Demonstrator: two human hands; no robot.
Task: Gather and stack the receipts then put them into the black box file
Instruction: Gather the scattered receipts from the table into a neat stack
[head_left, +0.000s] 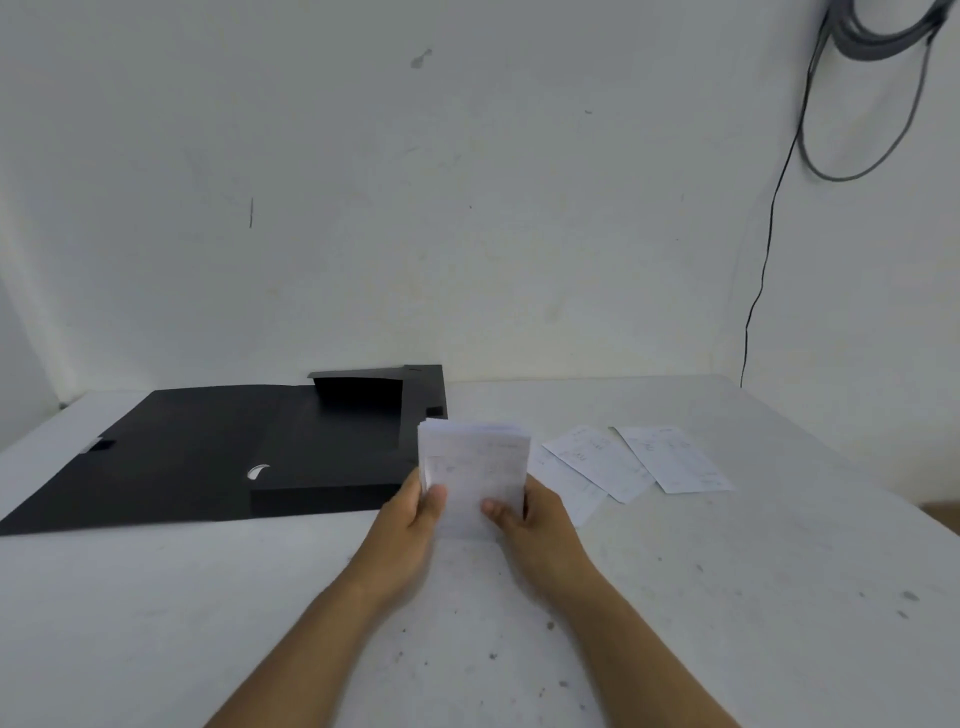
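Note:
A stack of white receipts (475, 467) stands upright just above the table, held between both hands. My left hand (415, 512) grips its left edge with the thumb on the front. My right hand (530, 519) grips the right edge the same way. The black box file (291, 447) lies open on the table to the left of the stack, its lid flap spread out flat toward the left. Three loose receipts (597, 462) (672, 457) (571, 493) lie flat on the table to the right of my hands, partly overlapping.
The white table (467, 623) is speckled with small dark marks. A white wall rises right behind it. A black cable (763, 270) hangs down the wall at the right, with a grey coil near the top corner.

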